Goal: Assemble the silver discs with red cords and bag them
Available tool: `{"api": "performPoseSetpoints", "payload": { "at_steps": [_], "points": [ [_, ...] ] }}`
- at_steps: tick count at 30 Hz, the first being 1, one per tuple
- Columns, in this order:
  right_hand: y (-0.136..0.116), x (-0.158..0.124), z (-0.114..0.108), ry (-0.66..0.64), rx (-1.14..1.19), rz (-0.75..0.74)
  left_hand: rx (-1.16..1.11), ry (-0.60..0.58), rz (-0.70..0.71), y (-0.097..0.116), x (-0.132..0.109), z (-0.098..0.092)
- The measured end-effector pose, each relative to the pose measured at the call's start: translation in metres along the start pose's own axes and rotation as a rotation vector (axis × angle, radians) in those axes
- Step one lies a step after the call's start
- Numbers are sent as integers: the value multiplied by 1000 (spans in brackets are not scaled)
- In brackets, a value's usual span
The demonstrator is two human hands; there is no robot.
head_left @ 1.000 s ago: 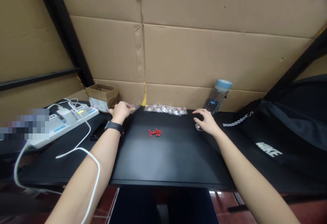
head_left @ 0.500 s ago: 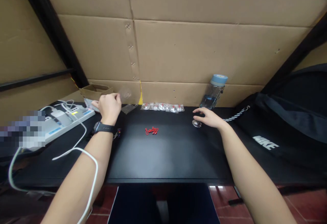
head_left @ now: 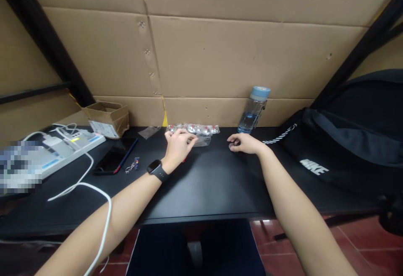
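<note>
My left hand, with a dark watch on the wrist, is closed on a clear plastic bag that spreads out to its right just above the table. Behind it lies a row of small clear packets with shiny round pieces and red bits inside. Most of the red cords are hidden by the left hand. My right hand has thumb and fingers around a small shiny round piece on the table, partly covered by the fingers.
A blue-lidded bottle stands behind my right hand, and a black backpack fills the right side. To the left are a cardboard box, a phone, a keychain, a power strip and a white cable crossing my left forearm.
My left hand has come down and to the right with the clear bag, now over the red cords. My right hand's fingers have closed around the shiny round piece.
</note>
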State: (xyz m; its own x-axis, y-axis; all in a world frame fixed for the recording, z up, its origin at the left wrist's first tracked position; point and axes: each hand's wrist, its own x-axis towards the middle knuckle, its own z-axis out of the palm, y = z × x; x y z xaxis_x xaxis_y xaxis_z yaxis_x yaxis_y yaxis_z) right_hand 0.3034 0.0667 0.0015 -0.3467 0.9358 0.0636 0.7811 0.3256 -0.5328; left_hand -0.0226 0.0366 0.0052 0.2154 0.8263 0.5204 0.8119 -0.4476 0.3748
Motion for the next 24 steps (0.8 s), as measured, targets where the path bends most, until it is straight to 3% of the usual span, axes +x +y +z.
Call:
{"api": "performPoseSetpoints", "payload": {
  "at_steps": [3,8,13,16,20,24],
  "points": [
    [-5,-1,0,44,-20,-12,-13,-24,-31,-3,1,4],
    [-38,3,19,258,-17,-175,-43,-36,-56,-3,2,4],
    [-73,14,54,233,104,-278,-147,-1,-17,-2,0,0],
    [-75,18,60,211,105,-333,-273,17,-17,-8,2,0],
    [-64,16,49,205,97,-418,-481,22,-63,-20,6,0],
    [-63,12,41,217,95,-434,-554,-4,10,-16,4,-2]
  ]
}}
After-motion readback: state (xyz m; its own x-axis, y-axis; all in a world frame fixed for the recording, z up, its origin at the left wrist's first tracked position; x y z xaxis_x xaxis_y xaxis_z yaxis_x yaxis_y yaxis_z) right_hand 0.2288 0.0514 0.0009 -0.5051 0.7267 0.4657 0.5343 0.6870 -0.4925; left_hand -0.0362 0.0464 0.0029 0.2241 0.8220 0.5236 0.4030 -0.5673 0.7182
